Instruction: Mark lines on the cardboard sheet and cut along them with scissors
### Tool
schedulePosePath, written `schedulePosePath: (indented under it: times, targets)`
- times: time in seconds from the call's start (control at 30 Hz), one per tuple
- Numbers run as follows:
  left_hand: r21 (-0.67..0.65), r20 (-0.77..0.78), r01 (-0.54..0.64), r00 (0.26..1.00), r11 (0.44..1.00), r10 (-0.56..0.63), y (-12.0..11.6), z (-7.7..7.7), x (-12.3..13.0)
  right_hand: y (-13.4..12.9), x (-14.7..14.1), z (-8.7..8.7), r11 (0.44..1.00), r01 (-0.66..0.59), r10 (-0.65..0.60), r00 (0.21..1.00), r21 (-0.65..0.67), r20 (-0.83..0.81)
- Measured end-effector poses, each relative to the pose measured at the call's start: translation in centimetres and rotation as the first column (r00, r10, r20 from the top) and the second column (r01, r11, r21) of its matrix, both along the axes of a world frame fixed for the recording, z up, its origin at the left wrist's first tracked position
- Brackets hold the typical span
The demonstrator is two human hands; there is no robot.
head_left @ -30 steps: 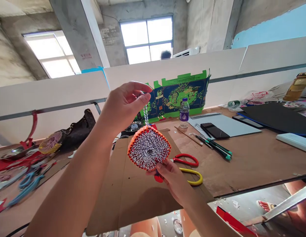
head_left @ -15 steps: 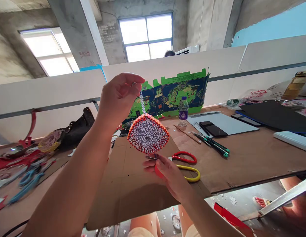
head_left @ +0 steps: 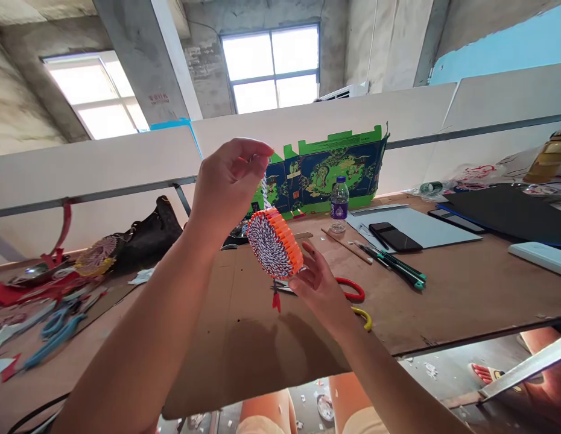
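Observation:
My left hand (head_left: 230,187) pinches a blue-and-white braided cord (head_left: 263,191) between its fingertips. From the cord hangs a round woven ornament (head_left: 274,243) of blue, white and red strands with a ribbed orange rim, turned partly edge-on. My right hand (head_left: 319,289) stands open just right of the ornament, its fingers spread and close to the rim. A small red piece (head_left: 276,301) shows below the ornament. Red-handled scissors (head_left: 350,289) lie partly behind my right hand.
Yellow-handled scissors (head_left: 364,317) lie by a cardboard sheet (head_left: 244,337) on the wooden workbench (head_left: 461,301). Farther back are a water bottle (head_left: 339,205), a printed green-and-blue card (head_left: 330,169), dark-handled tools (head_left: 391,268) and a phone (head_left: 395,237). A black bag (head_left: 145,238) sits left.
The ornament has swung round from face-on to partly edge-on, showing its orange rim. My right hand has opened and no longer holds anything. The scissors now lie partly hidden behind that hand.

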State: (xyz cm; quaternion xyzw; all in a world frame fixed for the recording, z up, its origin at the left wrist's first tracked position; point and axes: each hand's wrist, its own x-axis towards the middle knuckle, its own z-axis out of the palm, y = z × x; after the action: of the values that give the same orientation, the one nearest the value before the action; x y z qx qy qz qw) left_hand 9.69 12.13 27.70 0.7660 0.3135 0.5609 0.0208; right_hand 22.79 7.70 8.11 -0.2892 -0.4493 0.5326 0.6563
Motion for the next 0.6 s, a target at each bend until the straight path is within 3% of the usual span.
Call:
schedulePosePath:
  times: [0.13,0.33,0.43,0.6]
  targets:
    - [-0.002,-0.013,-0.011,1.0,1.0,0.011,-0.4,-0.4,0.4,-1.1,-1.5,0.1,0.999,-0.005,0.002,0.998,0.05,0.056]
    - [-0.007,-0.045,-0.017,0.999,1.0,0.016,-0.9,-1.1,0.7,-0.4,-2.2,-0.3,0.993,0.062,-0.077,0.985,-0.103,-0.156]
    - [-0.042,-0.081,-0.057,0.995,0.997,0.054,0.3,-1.4,0.1,-0.5,-1.4,-0.5,0.989,0.055,-0.081,0.979,-0.139,-0.186]
    - [-0.177,-0.133,-0.111,0.987,0.978,0.088,3.5,-2.6,-1.4,-1.4,-0.4,-0.7,0.981,-0.07,0.02,0.963,-0.179,-0.268]
